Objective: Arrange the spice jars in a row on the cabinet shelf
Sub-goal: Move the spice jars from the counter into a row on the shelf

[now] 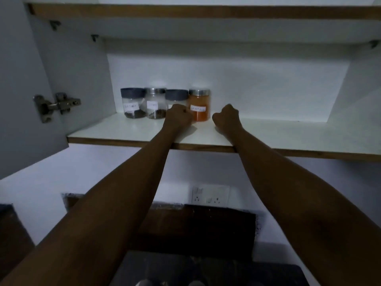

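The left hand (179, 116) was seen curled into a fist in front of the third jar (176, 97), hiding its lower part; whether it was gripped could not be told. The right hand (226, 116) was curled too, holding nothing, just right of the orange jar (199, 105). Four spice jars were lined up touching, near the back wall: a dark-lidded jar (132, 103), a steel-lidded jar (155, 103), then those two. The shelf (288, 137) was left open to the right, up to its wooden front edge. A hinge (55, 105) was mounted on the left door.
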{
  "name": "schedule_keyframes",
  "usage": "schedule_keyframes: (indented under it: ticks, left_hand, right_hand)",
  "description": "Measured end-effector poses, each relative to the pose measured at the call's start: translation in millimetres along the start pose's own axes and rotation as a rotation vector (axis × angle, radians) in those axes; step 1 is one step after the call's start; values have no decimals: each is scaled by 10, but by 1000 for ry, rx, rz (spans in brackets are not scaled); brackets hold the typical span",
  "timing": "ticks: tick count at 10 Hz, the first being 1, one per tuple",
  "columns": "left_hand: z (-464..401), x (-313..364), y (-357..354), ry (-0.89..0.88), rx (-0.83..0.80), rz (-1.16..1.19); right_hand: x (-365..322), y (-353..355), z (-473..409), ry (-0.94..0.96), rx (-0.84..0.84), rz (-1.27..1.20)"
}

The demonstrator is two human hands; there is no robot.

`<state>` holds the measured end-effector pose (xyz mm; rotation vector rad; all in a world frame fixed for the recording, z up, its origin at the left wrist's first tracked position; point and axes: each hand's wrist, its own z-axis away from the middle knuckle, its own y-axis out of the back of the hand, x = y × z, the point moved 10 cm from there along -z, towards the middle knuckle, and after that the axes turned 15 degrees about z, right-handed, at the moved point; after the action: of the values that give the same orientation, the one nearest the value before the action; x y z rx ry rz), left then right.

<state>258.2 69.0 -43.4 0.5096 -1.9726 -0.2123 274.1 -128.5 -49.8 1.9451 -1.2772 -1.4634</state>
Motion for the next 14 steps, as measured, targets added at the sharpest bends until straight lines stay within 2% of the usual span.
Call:
schedule_keyframes:
  ticks: [1,2,3,4,5,8,9,10,11,12,13,14]
  left_hand:
    - [445,256,-211,-73,-107,-214]
    - [1011,439,-436,-209,-45,-389]
    - [1564,626,-515,-457,97,-165]
    - [2072,508,-723,-561,99,4]
    - [2484,160,-1094,-524,12,103]
    - [3856,-1051,-2771,-166,-525,141]
    - [4493,-1456,-3325,8,-781,97]
    - [5081,-1795,-3775,134,-999,0]
    - [5563,-2030,-4105,86,-1208,-220]
    - [5709,-2277,-4210,82,-1212,-430]
    - [5695,-2383,-4222,146,-1162,-413]
    - [5624,-2392,-4219,157,-1201,-398]
  right_hand:
    - [-148,14,428,135,-46,195]
    - [-157,159,849,229,60,282]
    - [0,368,1343,366,259,95]
    - [272,453,1948,509,392,-104]
    - [792,189,2298,444,339,-126]
    - [2830,-840,3449,16,-126,76]
    - [3505,-1113,3971,-164,-318,202]
    - [4121,-1362,4541,-421,-522,256]
    - [4495,-1494,5053,-597,-651,252]
    - [4538,-1528,5307,-598,-657,250]
    - [4525,-1673,5423,-562,-666,275]
    - [4453,-1735,5407,-498,-713,305]
